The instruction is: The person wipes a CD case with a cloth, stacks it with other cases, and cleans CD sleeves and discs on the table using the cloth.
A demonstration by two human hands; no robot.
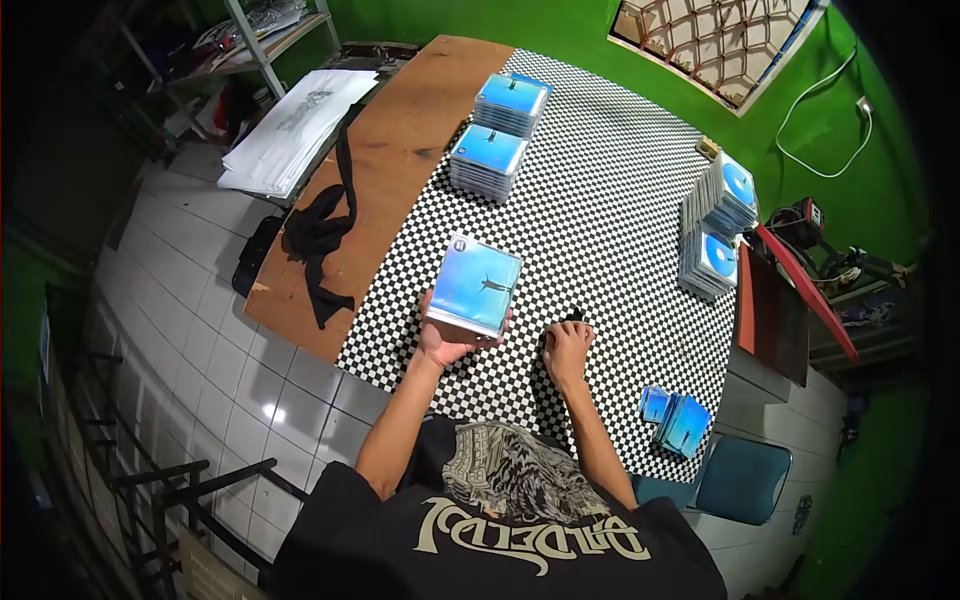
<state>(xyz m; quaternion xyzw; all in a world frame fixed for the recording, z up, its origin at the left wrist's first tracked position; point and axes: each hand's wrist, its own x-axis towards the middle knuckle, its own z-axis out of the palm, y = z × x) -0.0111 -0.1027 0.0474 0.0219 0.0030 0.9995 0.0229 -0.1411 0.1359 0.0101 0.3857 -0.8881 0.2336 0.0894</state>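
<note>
At a table (610,220) spread with black-and-white checks, a person in a black printed T-shirt (500,520) holds up a square blue case (478,278), its cover showing a dark figure with arms outstretched. The left hand (447,347) grips it from below, thumb at one edge and fingers at the other, spread only as wide as the case between them. The right hand (568,350) hovers over or rests on the checks nearby, fingers curled; from where I stand, I cannot tell whether they pinch anything. Beyond the held case, two stacks of similar blue cases (488,150) stand close together, while two more piles with round discs showing (720,256) rise near the table's right edge. Small blue items (684,427) lie at the near right corner, close to a teal chair (743,480). To the left, black fabric (325,235) trails over the bare brown wood (395,170), beside a heap of white sheets (290,135). Green walls (560,40) frame the workspace.
</note>
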